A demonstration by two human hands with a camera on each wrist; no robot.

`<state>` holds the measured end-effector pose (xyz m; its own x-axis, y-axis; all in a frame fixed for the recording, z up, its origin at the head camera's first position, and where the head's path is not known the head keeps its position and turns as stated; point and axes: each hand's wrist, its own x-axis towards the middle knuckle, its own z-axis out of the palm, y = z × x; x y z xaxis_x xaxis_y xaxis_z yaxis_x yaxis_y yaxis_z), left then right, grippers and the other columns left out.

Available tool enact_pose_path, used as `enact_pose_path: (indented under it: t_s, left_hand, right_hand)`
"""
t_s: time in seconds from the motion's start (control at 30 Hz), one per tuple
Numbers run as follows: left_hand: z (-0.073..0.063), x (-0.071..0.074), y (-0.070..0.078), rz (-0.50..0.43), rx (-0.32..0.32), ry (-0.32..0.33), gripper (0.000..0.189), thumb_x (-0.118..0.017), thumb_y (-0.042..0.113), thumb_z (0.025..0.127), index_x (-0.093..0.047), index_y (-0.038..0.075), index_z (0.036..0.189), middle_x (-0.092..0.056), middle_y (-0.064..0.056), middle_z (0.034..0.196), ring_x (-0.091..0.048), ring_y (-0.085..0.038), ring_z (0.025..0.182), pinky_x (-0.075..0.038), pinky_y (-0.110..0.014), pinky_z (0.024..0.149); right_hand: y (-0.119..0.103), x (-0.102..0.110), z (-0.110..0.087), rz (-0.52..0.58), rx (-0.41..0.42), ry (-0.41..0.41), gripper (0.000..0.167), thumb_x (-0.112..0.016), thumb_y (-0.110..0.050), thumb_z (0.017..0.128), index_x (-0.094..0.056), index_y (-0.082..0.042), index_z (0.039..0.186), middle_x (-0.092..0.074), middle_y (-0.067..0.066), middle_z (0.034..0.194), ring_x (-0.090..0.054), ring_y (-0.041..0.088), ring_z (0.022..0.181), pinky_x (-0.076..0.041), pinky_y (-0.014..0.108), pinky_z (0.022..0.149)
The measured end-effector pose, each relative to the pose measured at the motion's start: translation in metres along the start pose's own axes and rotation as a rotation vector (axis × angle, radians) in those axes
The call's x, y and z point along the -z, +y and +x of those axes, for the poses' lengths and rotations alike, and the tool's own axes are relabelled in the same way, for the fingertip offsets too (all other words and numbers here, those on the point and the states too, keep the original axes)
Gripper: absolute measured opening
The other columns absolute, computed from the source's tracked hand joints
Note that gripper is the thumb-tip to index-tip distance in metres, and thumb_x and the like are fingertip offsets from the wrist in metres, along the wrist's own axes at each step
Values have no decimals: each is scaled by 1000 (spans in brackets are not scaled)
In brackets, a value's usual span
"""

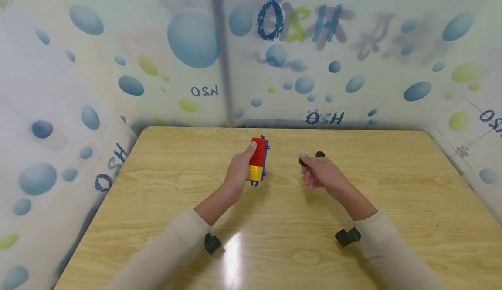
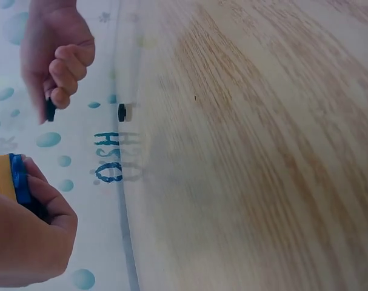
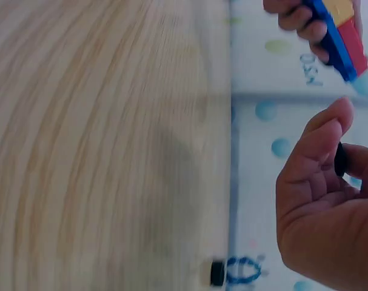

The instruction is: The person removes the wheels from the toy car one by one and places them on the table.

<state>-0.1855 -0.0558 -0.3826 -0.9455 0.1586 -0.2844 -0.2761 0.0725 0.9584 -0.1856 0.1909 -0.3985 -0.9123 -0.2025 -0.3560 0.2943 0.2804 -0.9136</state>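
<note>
My left hand (image 1: 236,174) grips a toy vehicle body made of red and yellow blocks (image 1: 257,152) on a blue base, its thumb lying over the red block. Blue hook-like ends stick out at both ends of the toy. To the right, my right hand (image 1: 325,174) pinches a small black toy wheel (image 1: 302,162) between thumb and fingertips. The two hands are apart, above the table. A second black wheel (image 1: 320,154) lies on the table just beyond the right hand; the left wrist view also shows this loose wheel (image 2: 122,113).
The wooden table (image 1: 290,246) ends at a back wall (image 1: 251,76) printed with blue and green bubbles and letters. A similar panel (image 1: 59,128) stands at the left. Dark wrist cameras (image 1: 212,243) sit near both sleeve cuffs.
</note>
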Motion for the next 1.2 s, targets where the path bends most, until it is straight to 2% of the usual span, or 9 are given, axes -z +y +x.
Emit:
enact_pose_path:
  t_s: [0.13,0.23,0.43,0.57,0.7,0.87,1.03,1.2]
  left_hand:
    - [0,4,-1,-45,0,-2,62,-45,61,96,-58,6,123,-69,-12,93,-66,-21,80,-51,-28,71]
    - [3,9,-4,-76,-12,4,56,-52,53,96,-57,6,125,-71,-14,98,-68,-21,84,-52,-29,73]
    - [2,18,-6,-131,-19,19,51,-58,40,97,-42,12,137,-67,-20,117,-71,-21,89,-53,-30,77]
    - [1,20,-5,-185,-22,58,55,-58,33,97,-35,13,143,-68,-19,112,-71,-19,80,-55,-31,74]
    - [0,21,-3,-188,-20,74,58,-60,30,95,-33,13,144,-66,-17,113,-71,-20,75,-57,-33,75]
    - [-3,23,-2,-179,-12,57,59,-61,28,94,-29,13,141,-62,-17,123,-71,-24,85,-56,-36,84]
    - [-3,23,-2,-223,-19,44,56,-62,25,94,-30,11,138,-60,-18,125,-71,-25,86,-55,-39,87]
    - [-3,20,0,-279,-29,26,55,-63,23,93,-30,9,136,-59,-19,124,-71,-22,84,-55,-38,87]
  right_hand:
    - [7,23,3,29,-31,7,56,-44,-50,101,-56,5,95,-58,-1,60,-58,11,51,-57,33,61]
    - [9,39,5,37,-43,10,53,-42,-44,103,-55,7,99,-61,-1,63,-60,10,53,-57,30,61]
    - [17,67,10,48,-90,27,53,-41,-43,103,-53,8,106,-64,-1,68,-65,11,58,-57,28,62]
    - [25,81,15,52,-114,39,54,-43,-45,102,-53,8,109,-66,-1,70,-67,11,61,-57,27,63]
    - [31,88,21,65,-143,43,54,-46,-44,102,-54,9,110,-67,-1,70,-67,10,61,-57,26,63]
    - [35,91,30,95,-197,43,49,-47,-43,102,-57,5,106,-67,-2,70,-67,9,61,-56,24,61]
    - [38,95,38,146,-257,53,42,-48,-41,101,-61,-1,97,-67,-1,68,-66,8,59,-56,23,60]
    - [37,99,40,146,-297,70,44,-51,-43,99,-65,-4,85,-66,-1,63,-66,8,55,-56,23,58]
